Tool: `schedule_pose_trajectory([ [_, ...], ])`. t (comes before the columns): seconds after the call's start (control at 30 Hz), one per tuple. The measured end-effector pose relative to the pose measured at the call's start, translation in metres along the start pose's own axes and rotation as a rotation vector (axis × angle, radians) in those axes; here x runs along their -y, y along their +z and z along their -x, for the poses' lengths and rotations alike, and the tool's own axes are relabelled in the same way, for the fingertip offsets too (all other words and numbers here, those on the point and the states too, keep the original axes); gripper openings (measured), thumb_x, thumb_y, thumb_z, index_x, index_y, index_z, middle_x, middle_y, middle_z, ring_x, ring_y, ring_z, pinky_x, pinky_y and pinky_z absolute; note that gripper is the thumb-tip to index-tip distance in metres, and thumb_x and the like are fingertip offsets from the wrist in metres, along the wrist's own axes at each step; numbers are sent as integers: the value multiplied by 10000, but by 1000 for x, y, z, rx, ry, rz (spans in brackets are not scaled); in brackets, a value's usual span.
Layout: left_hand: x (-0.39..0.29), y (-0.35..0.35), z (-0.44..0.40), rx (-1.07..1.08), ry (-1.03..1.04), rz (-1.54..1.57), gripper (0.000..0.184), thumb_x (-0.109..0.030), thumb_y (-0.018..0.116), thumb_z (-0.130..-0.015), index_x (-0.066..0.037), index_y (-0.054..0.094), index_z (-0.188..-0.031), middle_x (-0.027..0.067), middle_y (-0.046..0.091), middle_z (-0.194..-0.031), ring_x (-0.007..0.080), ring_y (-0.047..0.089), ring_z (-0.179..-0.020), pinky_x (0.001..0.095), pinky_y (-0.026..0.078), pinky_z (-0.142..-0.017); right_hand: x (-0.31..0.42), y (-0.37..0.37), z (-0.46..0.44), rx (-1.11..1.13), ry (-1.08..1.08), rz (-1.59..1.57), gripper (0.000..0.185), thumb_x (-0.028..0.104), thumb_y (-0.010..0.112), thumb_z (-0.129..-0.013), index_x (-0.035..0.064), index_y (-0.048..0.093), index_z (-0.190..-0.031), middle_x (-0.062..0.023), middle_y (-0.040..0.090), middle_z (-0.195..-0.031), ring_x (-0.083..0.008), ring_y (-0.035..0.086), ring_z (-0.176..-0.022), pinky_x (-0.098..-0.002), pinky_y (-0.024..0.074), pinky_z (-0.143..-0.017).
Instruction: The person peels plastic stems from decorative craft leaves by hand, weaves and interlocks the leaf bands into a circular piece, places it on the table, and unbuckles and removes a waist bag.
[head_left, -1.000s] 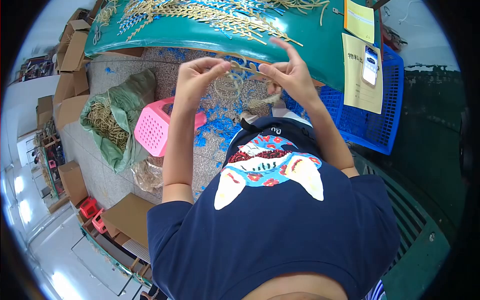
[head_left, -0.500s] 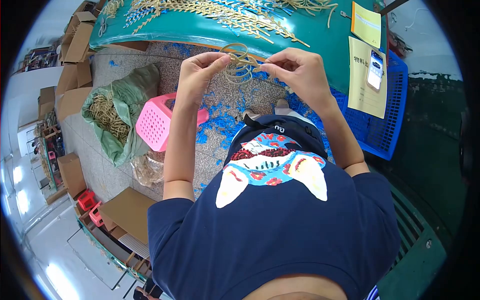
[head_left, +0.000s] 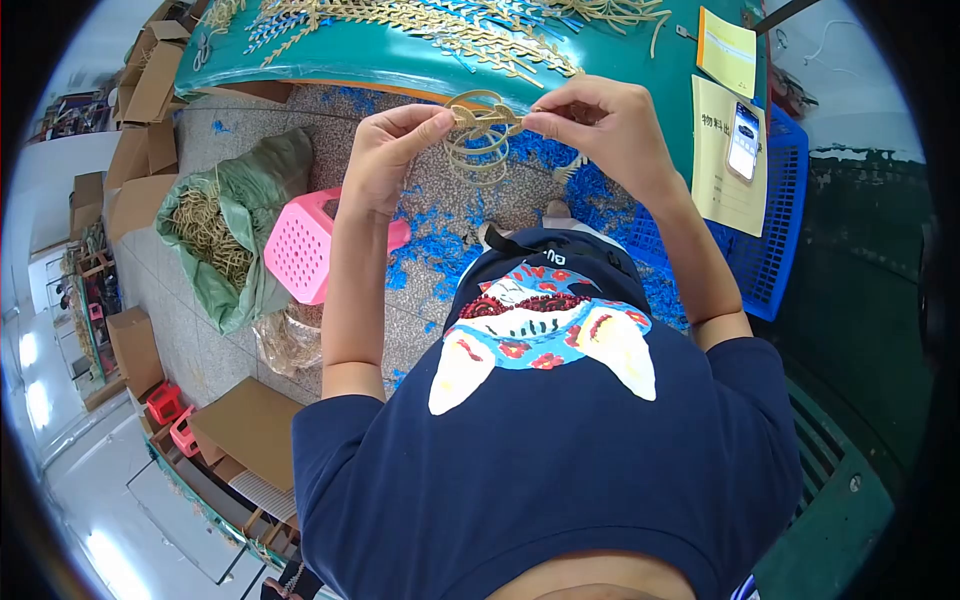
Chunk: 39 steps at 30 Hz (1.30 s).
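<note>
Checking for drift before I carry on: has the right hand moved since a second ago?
Yes: the right hand has shifted rightward in the view, closer to the tan booklet under the phone.

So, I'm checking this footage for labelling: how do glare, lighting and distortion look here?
Head view: fisheye bending, corners black; head view: white glare on the green table, bright patches at lower left, dim right side; head view: looped strip between left hand and right hand discernible, overlaps hard to separate.
</note>
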<state>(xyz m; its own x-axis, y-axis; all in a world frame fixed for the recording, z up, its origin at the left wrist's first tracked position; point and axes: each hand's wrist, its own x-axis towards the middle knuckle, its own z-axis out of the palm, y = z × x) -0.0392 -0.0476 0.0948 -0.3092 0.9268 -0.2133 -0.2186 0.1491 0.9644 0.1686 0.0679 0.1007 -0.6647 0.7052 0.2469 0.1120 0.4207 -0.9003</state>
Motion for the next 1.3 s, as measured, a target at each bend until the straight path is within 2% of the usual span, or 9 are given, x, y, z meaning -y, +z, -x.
schedule_pose_trajectory([
  [0.13, 2, -7, 1, 98, -11, 61, 199, -101, 638, -832, 59, 641, -950, 114, 661, -913, 124, 585, -784, 254, 456, -758, 13, -6, -2, 93, 0, 54, 111, 79, 713, -765, 8, 685, -845, -38, 645, -757, -54, 584, -653, -180, 477, -579],
  [0.43, 10, -23, 2, 227, -38, 202, 189, -127, 610, -847, 39, 637, -935, 111, 661, -897, 154, 603, -812, 293, 459, -795, 14, -4, -10, 93, -140, 43, 154, 175, 754, -721, 49, 692, -785, -39, 644, -672, -93, 575, -583, -223, 447, -526],
  [0.83, 16, -18, -1, 286, -142, 340, 204, -151, 626, -822, 29, 649, -915, 99, 658, -867, 152, 613, -798, 288, 462, -801, 11, -3, -17, 368, -6, 2, 175, 141, 690, -793, 67, 667, -950, -32, 603, -858, -71, 568, -756, -181, 451, -533],
  [0.93, 23, -20, -3, 289, -207, 400, 232, -160, 617, -825, 38, 632, -945, 103, 657, -876, 152, 614, -800, 289, 461, -804, 3, 0, -18, 446, -25, -57, 135, 171, 673, -812, 69, 651, -897, -64, 574, -1022, -126, 555, -916, -253, 478, -713],
  [1.03, 31, -22, -3, 346, -270, 424, 262, -167, 620, -820, 17, 620, -1007, 97, 647, -946, 151, 604, -865, 296, 457, -814, -7, 3, -18, 373, -357, 152, 152, 220, 656, -825, 75, 631, -864, -82, 498, -1180, -183, 475, -1087, -335, 401, -904],
  [1.13, 27, -11, 0, 218, -226, 196, 286, -192, 613, -832, -21, 614, -1061, 75, 628, -1022, 151, 584, -935, 303, 453, -819, -28, 7, -20, 524, -361, 51, 171, 246, 629, -841, 77, 628, -863, -86, 458, -1238, -216, 415, -1150, -363, 322, -976],
  [1.23, 15, 2, -4, -9, 304, -294, 302, -218, 615, -840, -56, 609, -1096, 52, 611, -1077, 151, 563, -991, 310, 446, -835, -36, 16, -19, 631, -116, -149, 155, 219, 610, -848, 65, 629, -848, -83, 462, -1228, -195, 451, -1093, -327, 357, -931],
  [1.27, 12, -7, -10, 118, 387, -420, 293, -239, 636, -834, -53, 620, -1060, 51, 627, -1020, 145, 573, -968, 299, 451, -824, -37, 18, -20, 633, -79, -190, 152, 212, 610, -844, 61, 627, -842, -84, 465, -1222, -187, 455, -1077, -316, 364, -915],
  [1.3, 3, -6, -11, 229, 314, -533, 294, -221, 640, -833, -43, 608, -1064, 45, 620, -1014, 135, 565, -954, 290, 445, -826, -38, 20, -21, 636, -42, -232, 149, 206, 610, -840, 58, 624, -835, -84, 468, -1215, -179, 460, -1062, -305, 370, -899],
])
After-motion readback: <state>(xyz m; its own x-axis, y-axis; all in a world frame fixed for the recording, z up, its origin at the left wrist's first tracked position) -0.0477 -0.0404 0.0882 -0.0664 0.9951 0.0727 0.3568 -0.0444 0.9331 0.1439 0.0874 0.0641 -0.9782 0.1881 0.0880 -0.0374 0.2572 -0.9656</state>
